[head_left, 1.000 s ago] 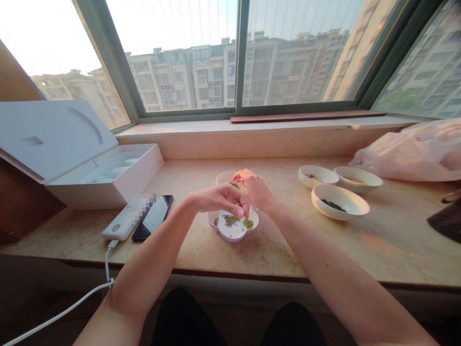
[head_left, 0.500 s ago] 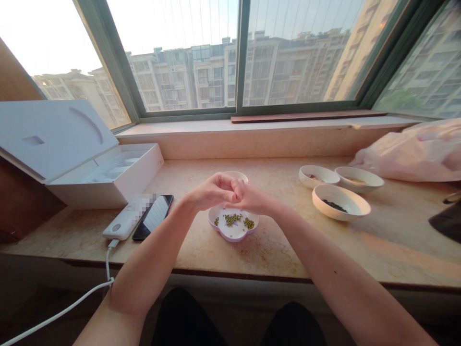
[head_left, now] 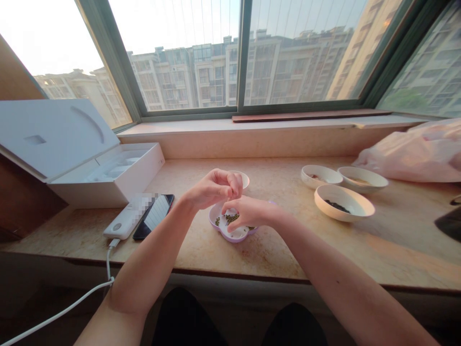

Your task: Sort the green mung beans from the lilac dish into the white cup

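Observation:
A flower-shaped dish [head_left: 233, 236], white inside with a lilac rim, stands on the counter before me and holds small green beans [head_left: 231, 218]. My right hand [head_left: 251, 211] hovers over this dish, thumb and fingers apart, covering part of the beans. Just behind and above it is my left hand [head_left: 217, 186], fingers curled and thumb pressed against them; whatever it may hold is hidden. A white bowl [head_left: 244, 178] sits behind my left hand, mostly covered by it.
To the right are three white bowls, one with dark bits [head_left: 344, 211], and a plastic bag [head_left: 414, 151]. On the left lie a phone [head_left: 154, 217], a white power bank [head_left: 124, 222] with a cable, and an open white box [head_left: 140, 166]. A window [head_left: 237, 62] rises behind the counter [head_left: 273, 250].
My hands were together above the dish. Now my right hand has come away, lowered toward the beans with fingers spread, while my left hand stays raised and curled.

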Available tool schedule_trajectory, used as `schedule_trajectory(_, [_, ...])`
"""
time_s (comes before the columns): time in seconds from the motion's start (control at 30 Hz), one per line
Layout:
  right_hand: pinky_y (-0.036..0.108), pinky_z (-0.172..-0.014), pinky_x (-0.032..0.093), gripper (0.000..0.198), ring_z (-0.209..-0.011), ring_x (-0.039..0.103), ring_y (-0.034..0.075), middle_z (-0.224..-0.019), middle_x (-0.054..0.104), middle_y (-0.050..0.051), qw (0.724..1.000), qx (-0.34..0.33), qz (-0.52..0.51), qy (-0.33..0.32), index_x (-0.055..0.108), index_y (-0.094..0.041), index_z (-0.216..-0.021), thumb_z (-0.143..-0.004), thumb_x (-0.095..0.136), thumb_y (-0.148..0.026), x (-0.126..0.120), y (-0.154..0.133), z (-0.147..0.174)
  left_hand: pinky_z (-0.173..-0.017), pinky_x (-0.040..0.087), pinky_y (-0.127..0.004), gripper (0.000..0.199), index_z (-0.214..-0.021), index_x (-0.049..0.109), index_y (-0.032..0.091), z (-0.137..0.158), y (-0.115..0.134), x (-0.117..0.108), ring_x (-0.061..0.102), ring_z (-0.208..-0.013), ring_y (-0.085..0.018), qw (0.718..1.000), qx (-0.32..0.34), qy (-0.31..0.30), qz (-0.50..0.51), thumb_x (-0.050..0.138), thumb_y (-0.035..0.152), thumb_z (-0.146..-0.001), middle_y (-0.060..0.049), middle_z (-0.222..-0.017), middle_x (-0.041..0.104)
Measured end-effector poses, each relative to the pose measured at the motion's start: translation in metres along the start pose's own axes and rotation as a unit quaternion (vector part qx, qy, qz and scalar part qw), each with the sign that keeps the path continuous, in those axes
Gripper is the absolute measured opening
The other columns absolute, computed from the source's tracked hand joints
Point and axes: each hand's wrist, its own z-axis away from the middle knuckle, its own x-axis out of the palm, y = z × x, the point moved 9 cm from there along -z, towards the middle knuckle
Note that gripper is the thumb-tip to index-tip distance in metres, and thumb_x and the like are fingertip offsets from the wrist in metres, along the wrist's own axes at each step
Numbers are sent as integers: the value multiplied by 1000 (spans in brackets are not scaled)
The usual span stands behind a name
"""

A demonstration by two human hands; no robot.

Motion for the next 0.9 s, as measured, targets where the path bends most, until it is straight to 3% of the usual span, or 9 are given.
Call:
schedule_trajectory(0.27, [30,-68,42,30,-84,63,23,-93,68,6,1000,6,8,8,73,-22,-103,-77,74,-38,3,-4,-3,-60,39,-26,30,-63,72,17,0,2,4,50,-62,-11,998,15,-18,50,90,41,-65,1,-63,54])
schedule_trajectory(0.53, [28,-65,41,8,-75,63,18,-86,72,4,999,-14,-27,42,75,-19,-86,-79,70,-21,3,-3,-8,-59,35,-25,31,-65,70,16,-6,-9,-14,46,-60,-8,994,20,86,60,89,39,-67,2,-64,53])
schedule_trajectory(0.73, [28,-58,38,9,-63,58,15,-71,70,3,999,14,-48,13,76,-18,-78,-80,68,-16,6,-3,-7,-58,34,-23,28,-79,75,16,-7,-26,-46,43,-58,-6,975,13,219,-24,83,42,-73,3,-60,54])
schedule_trajectory(0.9, [27,-59,40,10,-64,61,15,-75,72,3,998,23,-50,17,78,-18,-80,-79,68,-15,5,-1,-8,-71,46,-28,18,-87,78,16,-7,-36,-67,58,-72,-12,935,-4,282,-216,75,33,-79,-3,-80,72])
